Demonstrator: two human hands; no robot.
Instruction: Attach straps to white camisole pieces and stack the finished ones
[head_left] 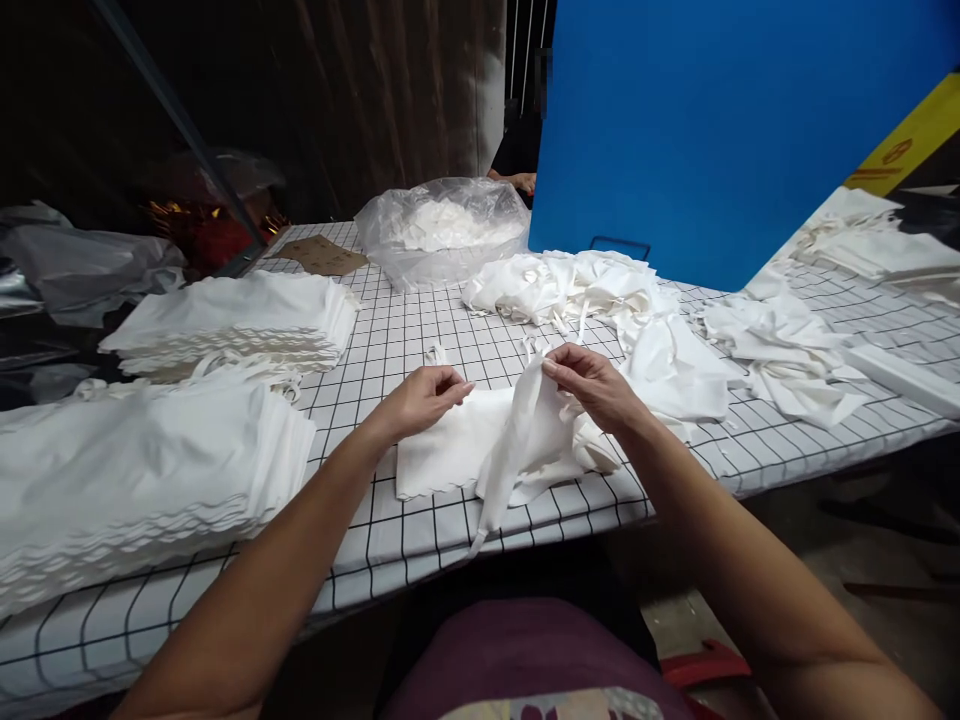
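Observation:
My right hand (589,385) pinches a limp white cloth piece (521,430) between thumb and fingers near its upper edge. The cloth hangs in folds, and a narrow end droops at the table's front edge. Beneath it and to the left lies a flat white cloth piece (442,455) with a wavy lower edge. Over that piece's upper edge is my left hand (427,400), its fingers curled and thumb close to the index finger. Whether it grips any cloth is hidden. Small white loops (435,354) show just behind the left hand.
Two stacks of white cloth, a front one (150,450) and a rear one (232,315), stand at left. Loose white pieces (562,285) lie behind my right hand. A clear plastic bag (442,225), a blue panel (720,130) and a person's hand (525,183) are farther back.

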